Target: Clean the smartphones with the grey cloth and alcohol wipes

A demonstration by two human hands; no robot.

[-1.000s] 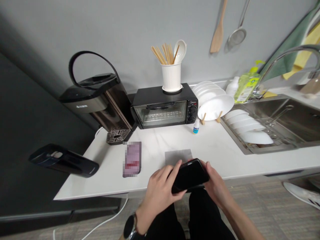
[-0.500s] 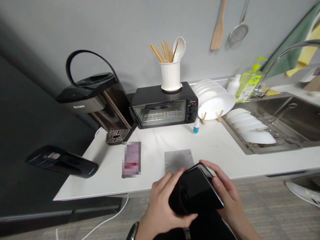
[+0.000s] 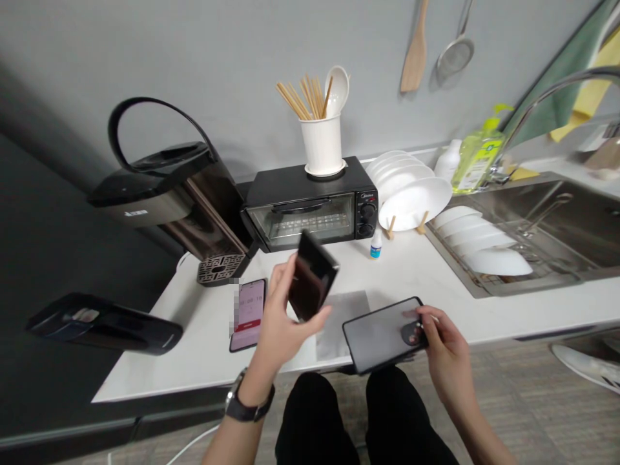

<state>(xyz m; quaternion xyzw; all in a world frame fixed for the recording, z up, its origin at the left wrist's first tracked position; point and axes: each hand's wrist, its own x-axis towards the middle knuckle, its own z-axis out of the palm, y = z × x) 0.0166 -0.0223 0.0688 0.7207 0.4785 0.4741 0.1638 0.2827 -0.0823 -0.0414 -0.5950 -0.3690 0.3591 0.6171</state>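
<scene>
My left hand (image 3: pixel 279 318) is closed around a glossy black phone-sized slab (image 3: pixel 312 274), held tilted above the white counter (image 3: pixel 426 278). My right hand (image 3: pixel 446 352) grips the right end of a second flat dark piece (image 3: pixel 380 334), phone-shaped, with a round ring under my thumb. Which of the two is a phone and which a case I cannot tell. The two pieces are apart. A grey square mat (image 3: pixel 341 309) lies on the counter between and under them.
A phone with a lit pink screen (image 3: pixel 248 313) lies left of the mat. Behind stand a black water boiler (image 3: pixel 169 194), a toaster oven (image 3: pixel 305 210) with a utensil cup (image 3: pixel 320 143), a small dropper bottle (image 3: pixel 375 244), racked plates (image 3: pixel 411 197) and a sink (image 3: pixel 547 226).
Both hands held one black stack at the counter edge. Now it is split: my left hand has lifted one piece up and left, my right keeps the other low.
</scene>
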